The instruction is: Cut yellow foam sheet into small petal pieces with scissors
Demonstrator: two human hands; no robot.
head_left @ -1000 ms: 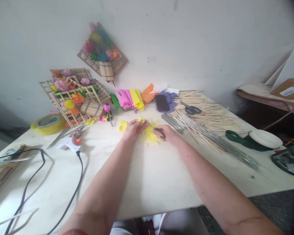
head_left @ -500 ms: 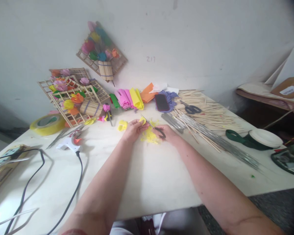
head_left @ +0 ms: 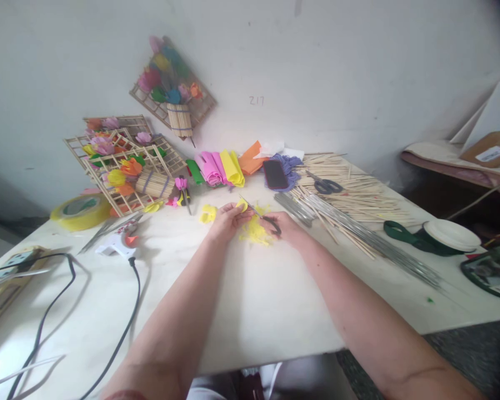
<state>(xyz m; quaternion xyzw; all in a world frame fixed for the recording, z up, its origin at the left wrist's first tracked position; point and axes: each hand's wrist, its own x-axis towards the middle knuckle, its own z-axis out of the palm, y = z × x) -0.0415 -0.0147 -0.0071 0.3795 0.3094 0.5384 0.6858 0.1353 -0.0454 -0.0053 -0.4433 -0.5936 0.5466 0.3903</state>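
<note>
head view: left hand (head_left: 227,221) fingers pinched shut on yellow foam bit (head_left: 242,205), held just above table (head_left: 254,311) centre so scissors (head_left: 258,214), gripped in right hand (head_left: 286,228) w/ fingers curled thru handles, reach its edge, scraps (head_left: 255,233) piled btwn hands.

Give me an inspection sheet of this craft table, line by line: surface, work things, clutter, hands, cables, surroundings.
Surface: white table; yellow scraps lie between the hands.
Job's things: scissors; small yellow piece.
Clutter: wooden sticks, metal wires, phone, spare scissors, rolled sheets, tape roll, glue gun, flower racks.
Hands: left hand pinches the yellow piece; right hand grips the scissors, blades toward the piece.
Cables: black cable runs from the glue gun to the near edge; power strip far left.
Surroundings: grey wall behind; cardboard box at right.
</note>
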